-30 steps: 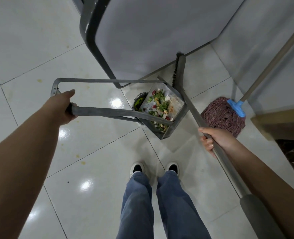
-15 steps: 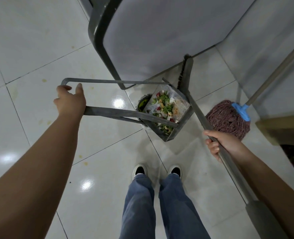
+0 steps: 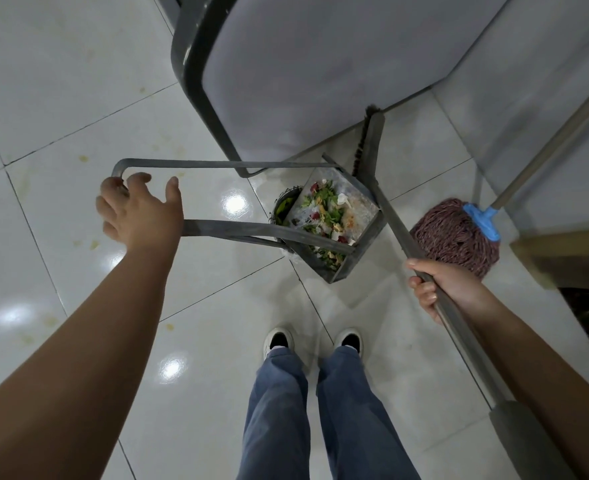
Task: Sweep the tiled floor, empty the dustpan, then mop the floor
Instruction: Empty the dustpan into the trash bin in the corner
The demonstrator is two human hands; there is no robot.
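Head view looks straight down on us: our left hand reaches out at arm's length over the looped metal handle of the dustpan, fingers and thumb spread loose, the palm lying over the near bar of the loop and the fingertips at its bent end; we cannot tell whether any finger truly closes round the metal. Our right hand is wrapped round the grey broom handle, fingers curled under it, thumb along the top. That handle runs up and left to the broom head, which sits against the far side of the dustpan. The pan is tilted and full of green leaves, red bits and white scraps, and its left edge lies over a small dark bin with green scraps in it. A grey chair fills the upper middle, one of its legs crossing the handle loop. To the right a reddish string mop with a blue collar rests on the glossy tiled floor, just beyond our right hand. Our shoes stand below the pan. No writing is readable.
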